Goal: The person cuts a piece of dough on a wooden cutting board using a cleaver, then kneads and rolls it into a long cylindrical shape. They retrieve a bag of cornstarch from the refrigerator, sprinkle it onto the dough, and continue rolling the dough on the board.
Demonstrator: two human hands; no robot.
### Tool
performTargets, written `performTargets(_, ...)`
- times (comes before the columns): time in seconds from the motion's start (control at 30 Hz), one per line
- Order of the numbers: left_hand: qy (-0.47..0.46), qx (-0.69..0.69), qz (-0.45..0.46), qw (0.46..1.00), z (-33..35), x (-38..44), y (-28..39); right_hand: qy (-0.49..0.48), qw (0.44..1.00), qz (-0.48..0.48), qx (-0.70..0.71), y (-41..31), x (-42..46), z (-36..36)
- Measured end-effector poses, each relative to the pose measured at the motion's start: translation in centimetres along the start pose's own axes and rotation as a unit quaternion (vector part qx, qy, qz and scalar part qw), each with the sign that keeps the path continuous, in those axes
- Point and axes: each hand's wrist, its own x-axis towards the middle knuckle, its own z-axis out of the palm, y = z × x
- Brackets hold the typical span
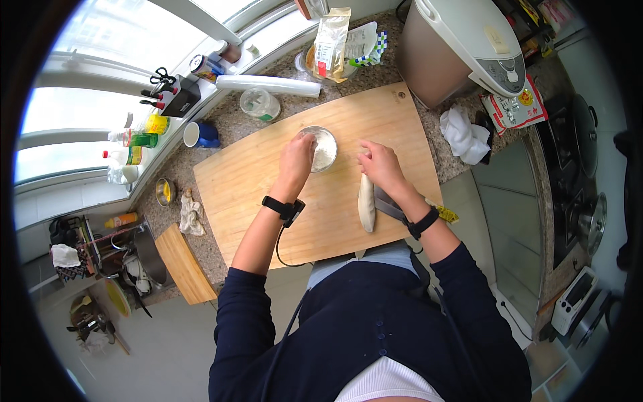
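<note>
My left hand [297, 155] is at the left rim of a metal bowl [335, 151] with white flour [324, 149] in it. Its fingertips bend down into the bowl, and whether they pinch flour is hidden. To the right, my right hand [380, 163] hovers with loosely curled fingers and nothing visible in them. Just below it, a thick roll of pale dough [367, 206] lies lengthwise on a large wooden board [241, 188]. Beside the dough, partly covered by my right forearm, is a grey flat blade [389, 205], apparently a knife's.
An electric hot-water dispenser [452, 50] stands behind the board, with a white cloth [464, 134] to its right. A glass jar [259, 104], a plastic-wrap roll [269, 85] and a blue mug [201, 135] line the back left. A small cutting board [185, 264] overhangs the left counter edge.
</note>
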Motion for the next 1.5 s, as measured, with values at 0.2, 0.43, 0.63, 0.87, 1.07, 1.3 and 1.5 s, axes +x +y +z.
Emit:
performTargets(0.2, 0.060, -0.010, 0.022, 0.998, 0.7, -0.7, -1.5, 0.032, 0.997, -0.031, -0.059, 1.6, -3.6, -1.7)
performTargets(0.43, 0.092, 0.045, -0.157, 0.982, -0.3, -1.6, -2.3, -0.038, 0.963, -0.010, -0.268, 1.4, -8.6, 0.4)
performTargets(0.63, -0.066, 0.017, -0.287, 0.955, -0.3, -1.4, -4.3, -0.047, 0.964, -0.003, -0.261, 2.2, -8.4, 2.7)
performTargets(0.87, 0.043, 0.025, -0.303, 0.952, 0.3, -0.9, -4.2, -0.030, 0.963, -0.100, -0.249, 2.0, -6.6, 1.9)
performTargets(1.07, 0.012, -0.253, -0.346, 0.903, 1.3, -1.7, -9.9, 0.019, 0.945, -0.237, -0.223, -2.7, -4.2, 0.9)
performTargets(1.3, 0.126, -0.560, -0.376, 0.728, -0.1, -4.1, -9.2, 0.002, 0.915, -0.288, -0.281, 1.1, -2.4, 5.0)
performTargets(1.5, 0.197, -0.523, -0.332, 0.760, -2.0, -4.3, -8.4, 0.072, 0.916, -0.313, -0.241, 1.5, -4.1, 5.8)
